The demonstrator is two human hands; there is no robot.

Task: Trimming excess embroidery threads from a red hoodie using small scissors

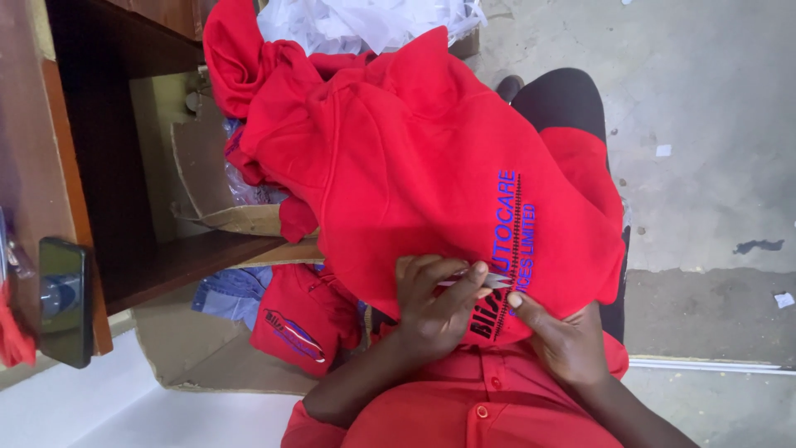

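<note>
In the head view, the left hand (433,305) at lower centre pinches small metal thread snips (491,280) against the embroidered red fleece garment (414,158) filling the frame's middle, while the right hand (564,342), fingers curled, grips that garment's lower edge beside a dark phone (64,300) at far left.

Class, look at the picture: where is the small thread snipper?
In the head view, low centre, the snipper sits in the left hand, against the red garment's embroidery, beside the right hand.
</note>
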